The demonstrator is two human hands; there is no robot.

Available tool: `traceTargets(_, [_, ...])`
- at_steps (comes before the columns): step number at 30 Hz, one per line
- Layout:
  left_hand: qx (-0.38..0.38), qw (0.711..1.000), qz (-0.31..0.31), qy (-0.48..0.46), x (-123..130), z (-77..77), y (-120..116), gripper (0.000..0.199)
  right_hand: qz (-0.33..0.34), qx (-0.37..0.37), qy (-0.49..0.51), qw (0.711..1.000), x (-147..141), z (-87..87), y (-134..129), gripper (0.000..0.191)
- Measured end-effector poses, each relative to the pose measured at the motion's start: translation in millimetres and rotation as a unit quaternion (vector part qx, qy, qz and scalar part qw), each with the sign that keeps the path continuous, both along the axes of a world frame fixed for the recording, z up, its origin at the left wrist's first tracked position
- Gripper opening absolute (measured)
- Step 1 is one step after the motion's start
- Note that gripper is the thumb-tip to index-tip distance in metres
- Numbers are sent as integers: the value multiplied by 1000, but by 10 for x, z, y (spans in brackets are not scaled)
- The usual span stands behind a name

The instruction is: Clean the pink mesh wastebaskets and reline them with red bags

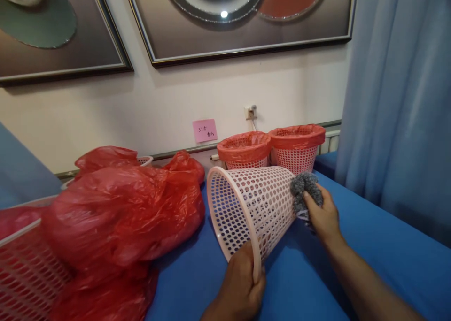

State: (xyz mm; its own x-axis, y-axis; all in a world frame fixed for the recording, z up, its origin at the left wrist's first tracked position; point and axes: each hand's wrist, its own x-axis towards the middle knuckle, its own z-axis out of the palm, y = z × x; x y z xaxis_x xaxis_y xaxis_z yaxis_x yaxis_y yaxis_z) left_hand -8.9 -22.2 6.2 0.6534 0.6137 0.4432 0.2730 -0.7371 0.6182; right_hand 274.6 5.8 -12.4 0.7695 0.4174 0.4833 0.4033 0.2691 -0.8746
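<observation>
A pale pink perforated wastebasket (268,194) is tipped on its side above the blue-covered surface, its wide mouth facing left toward me. My left hand (243,283) is closed around the lower rim, with the fingers partly inside the basket. In my right hand (326,213) is a bunched grey cloth (306,189), pressed against the outside of the basket near its base. Part of the cloth hangs below my fingers. The underside of the basket is hidden from view.
Two wastebaskets with red liners, one nearer (243,147) and one at right (298,140), stand by the wall. Red plastic bags (123,208) pile up on the left beside another basket (28,274). A blue curtain (398,100) hangs at right. A pink note (205,130) is on the wall.
</observation>
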Motion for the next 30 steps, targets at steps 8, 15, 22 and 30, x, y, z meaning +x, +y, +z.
traceTargets(8, [-27, 999, -44, 13, 86, 101, 48, 53, 202, 160, -377, 890, -832, 171, -705, 56])
traceTargets(15, [39, 983, 133, -120, 23, 132, 2, 51, 166, 99, -333, 923, -600, 168, -498, 50])
traceTargets(22, [120, 972, 172, -102, -11, 266, -65, 40, 235, 132, -380, 885, -786, 188, -609, 51])
traceTargets(30, [56, 988, 129, -57, 11, 280, -71, 14, 201, 164, -399, 879, -829, 156, -676, 59])
